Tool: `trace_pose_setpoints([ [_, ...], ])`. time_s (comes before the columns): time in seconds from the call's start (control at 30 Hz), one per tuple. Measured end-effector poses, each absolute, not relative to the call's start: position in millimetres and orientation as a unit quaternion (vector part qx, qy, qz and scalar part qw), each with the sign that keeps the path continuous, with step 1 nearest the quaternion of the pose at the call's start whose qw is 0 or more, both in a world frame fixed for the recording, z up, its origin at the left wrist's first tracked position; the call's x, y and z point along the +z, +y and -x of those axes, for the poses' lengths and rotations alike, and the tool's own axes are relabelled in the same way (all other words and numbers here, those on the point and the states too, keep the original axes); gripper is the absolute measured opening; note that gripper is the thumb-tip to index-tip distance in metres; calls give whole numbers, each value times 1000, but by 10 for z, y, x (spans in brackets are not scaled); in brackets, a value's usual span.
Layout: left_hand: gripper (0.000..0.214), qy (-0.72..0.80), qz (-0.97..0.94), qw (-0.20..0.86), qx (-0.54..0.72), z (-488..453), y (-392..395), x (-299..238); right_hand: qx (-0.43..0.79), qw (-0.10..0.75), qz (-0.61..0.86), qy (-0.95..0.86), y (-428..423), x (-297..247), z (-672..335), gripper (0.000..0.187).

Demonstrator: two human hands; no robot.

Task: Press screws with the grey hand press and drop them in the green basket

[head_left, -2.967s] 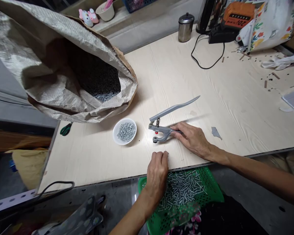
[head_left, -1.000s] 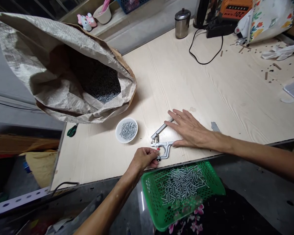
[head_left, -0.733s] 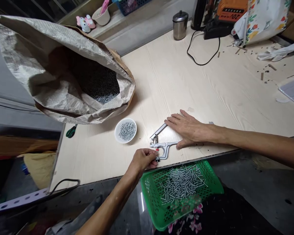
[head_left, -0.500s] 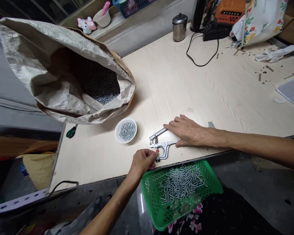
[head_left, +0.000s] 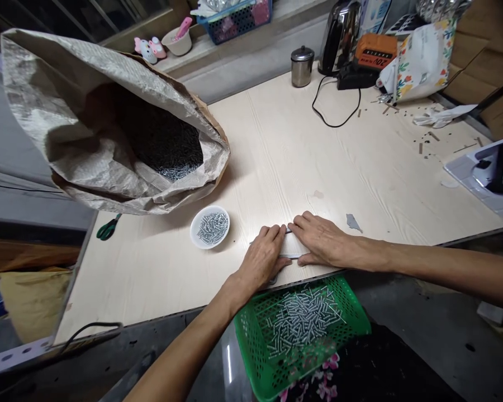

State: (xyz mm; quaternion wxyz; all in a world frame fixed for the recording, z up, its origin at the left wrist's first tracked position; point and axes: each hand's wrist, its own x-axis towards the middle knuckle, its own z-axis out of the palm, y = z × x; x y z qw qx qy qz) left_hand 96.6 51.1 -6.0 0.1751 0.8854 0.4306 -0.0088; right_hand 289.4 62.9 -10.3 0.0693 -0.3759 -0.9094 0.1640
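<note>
A pair of grey snap pliers [head_left: 291,257] lies at the table's front edge, its jaw end mostly hidden. My left hand [head_left: 260,255] covers that end, fingers curled over the tool. At the handle ends, my right hand [head_left: 323,240] has its fingers on one handle and its thumb by the other. A white bowl [head_left: 194,239] of small silver metal pieces stands left of my hands. Below the table edge, a green basket [head_left: 247,346] holds many slender silver rods [head_left: 304,318]. Whether anything sits in the jaws is hidden.
A large woven sack [head_left: 121,192] with dark and silver pieces inside stands at left. Green-handled scissors [head_left: 108,228] lie near it. Toward the back are a metal canister [head_left: 302,66], a black cable [head_left: 333,125] and an orange battery [head_left: 375,51]. A grey scrap [head_left: 352,222] lies right.
My left hand has moved from pinching at the jaws to lying over the head of the pliers. My right hand stays at the handles. The view has shifted slightly.
</note>
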Motion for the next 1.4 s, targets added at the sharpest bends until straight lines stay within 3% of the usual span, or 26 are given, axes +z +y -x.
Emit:
trace_pose_setpoints([
  [0.2,17,467,-870,160,-6,-1038,459,-72,133,41,382,-913,634,-140,-2797,4],
  [0.37,19,480,-864,151,27,-1072,421,-164,155,66,358,-919,643,-244,-2757,20],
  [0.53,17,511,-846,145,48,-1049,393,-191,148,78,353,-921,692,-243,-2814,11],
  [0.67,39,512,-841,106,137,-930,195,-169,145,122,313,-931,779,-188,-2900,42],
  [0.83,28,490,-849,95,173,-1011,-139,-249,98,94,360,-923,979,-259,-2807,15],
  [1.1,28,508,-814,153,238,-1170,-259,-314,63,117,334,-933,1264,-402,-2637,19],
  [1.27,20,700,-663,84,251,-842,-282,-99,48,136,344,-928,1203,-437,-2665,25],
  [1.4,25,777,-554,233,187,-455,-104,-17,68,148,323,-932,1233,-453,-2702,28],
])
